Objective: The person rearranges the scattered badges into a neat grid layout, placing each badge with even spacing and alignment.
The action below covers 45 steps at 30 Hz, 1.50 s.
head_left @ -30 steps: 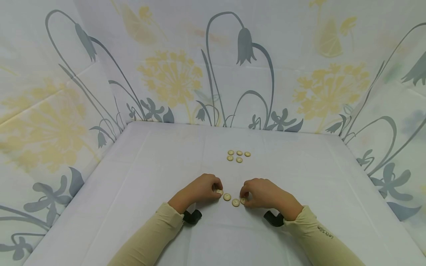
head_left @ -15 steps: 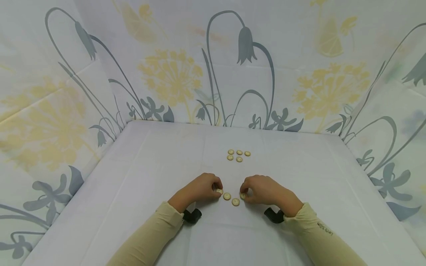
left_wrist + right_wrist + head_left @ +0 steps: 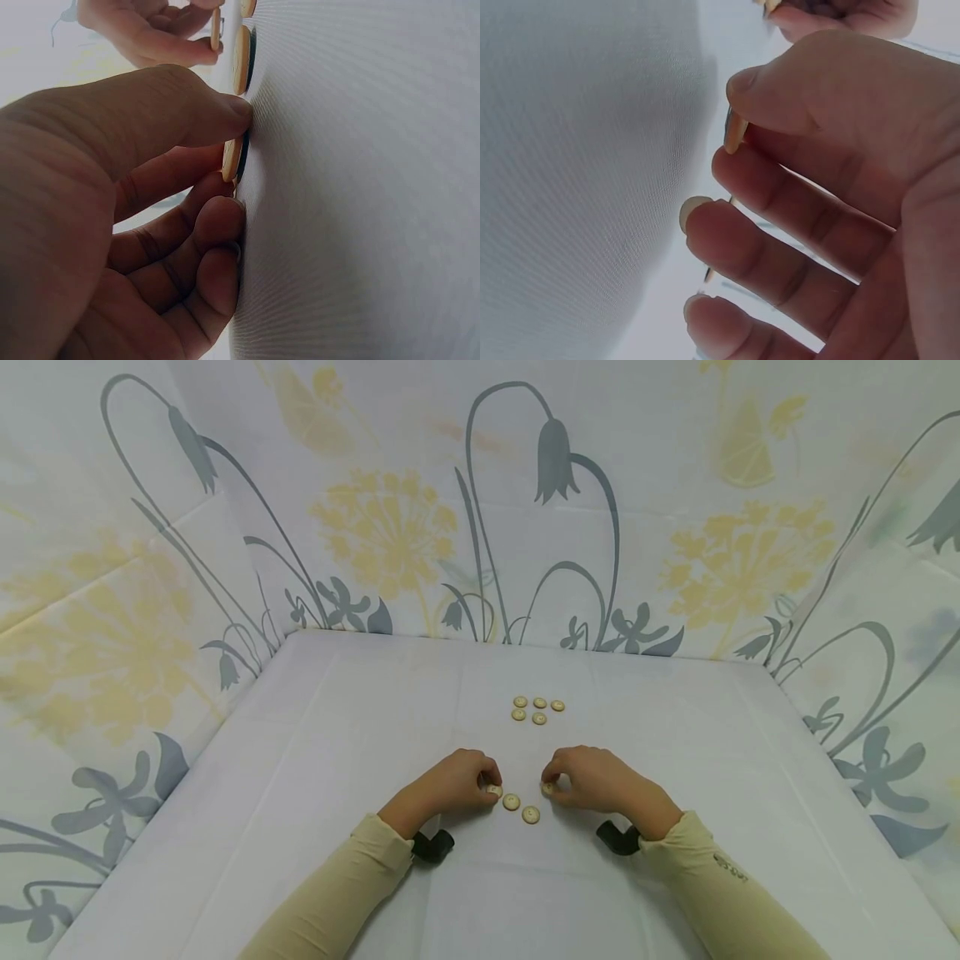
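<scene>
In the head view my left hand (image 3: 457, 782) pinches a small pale wooden disc (image 3: 494, 791). The left wrist view shows this disc (image 3: 233, 157) on the cloth under thumb and finger. My right hand (image 3: 597, 781) pinches another wooden disc (image 3: 548, 788) by its edge. Seen from the right wrist, that disc (image 3: 735, 131) is held between thumb and forefinger, a little off the cloth, while the other fingers are spread. Two loose discs lie between the hands: one (image 3: 512, 802) beside the left fingertips, the other (image 3: 531, 815) nearer the body. Their dark markings are too small to read.
Farther back, several similar discs lie in two short rows, with one disc (image 3: 539, 718) at the front. A white cloth (image 3: 360, 718) covers the table. Patterned fabric walls (image 3: 390, 527) stand behind and at both sides. Black curved pieces (image 3: 433, 847) sit at the wrists.
My right hand has moved away from the body, carrying its disc from beside the nearest loose disc to farther up the table. The left hand has stayed in place on its disc.
</scene>
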Motion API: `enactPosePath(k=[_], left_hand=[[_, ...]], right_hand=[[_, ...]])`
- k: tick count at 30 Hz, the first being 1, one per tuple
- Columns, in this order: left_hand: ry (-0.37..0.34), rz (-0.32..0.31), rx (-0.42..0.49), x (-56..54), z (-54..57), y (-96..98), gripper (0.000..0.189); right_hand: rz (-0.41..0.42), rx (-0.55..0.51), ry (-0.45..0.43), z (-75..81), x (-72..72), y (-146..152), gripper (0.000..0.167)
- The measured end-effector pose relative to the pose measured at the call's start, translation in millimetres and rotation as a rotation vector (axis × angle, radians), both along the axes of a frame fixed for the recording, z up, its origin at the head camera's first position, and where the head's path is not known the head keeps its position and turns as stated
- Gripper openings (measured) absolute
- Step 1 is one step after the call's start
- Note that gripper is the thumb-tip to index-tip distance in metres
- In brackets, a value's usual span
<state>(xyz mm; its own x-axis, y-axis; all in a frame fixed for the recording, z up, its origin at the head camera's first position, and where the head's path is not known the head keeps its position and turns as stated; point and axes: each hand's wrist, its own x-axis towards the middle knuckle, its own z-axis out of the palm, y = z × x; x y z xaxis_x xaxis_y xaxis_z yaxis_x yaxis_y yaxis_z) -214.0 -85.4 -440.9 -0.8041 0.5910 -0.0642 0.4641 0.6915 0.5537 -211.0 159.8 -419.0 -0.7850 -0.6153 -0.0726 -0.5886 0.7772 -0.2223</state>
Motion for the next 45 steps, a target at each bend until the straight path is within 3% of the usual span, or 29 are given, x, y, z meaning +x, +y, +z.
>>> enactPosePath(k=[30, 45], left_hand=[[-0.012, 0.015, -0.011, 0.4, 0.7, 0.6, 0.009], [-0.004, 0.010, -0.012, 0.3, -0.2, 0.5, 0.010]], right_hand=[[-0.099, -0.036, 0.020, 1.7, -27.8, 12.4, 0.020], [-0.135, -0.023, 0.082, -0.4, -42.7, 16.6, 0.023]])
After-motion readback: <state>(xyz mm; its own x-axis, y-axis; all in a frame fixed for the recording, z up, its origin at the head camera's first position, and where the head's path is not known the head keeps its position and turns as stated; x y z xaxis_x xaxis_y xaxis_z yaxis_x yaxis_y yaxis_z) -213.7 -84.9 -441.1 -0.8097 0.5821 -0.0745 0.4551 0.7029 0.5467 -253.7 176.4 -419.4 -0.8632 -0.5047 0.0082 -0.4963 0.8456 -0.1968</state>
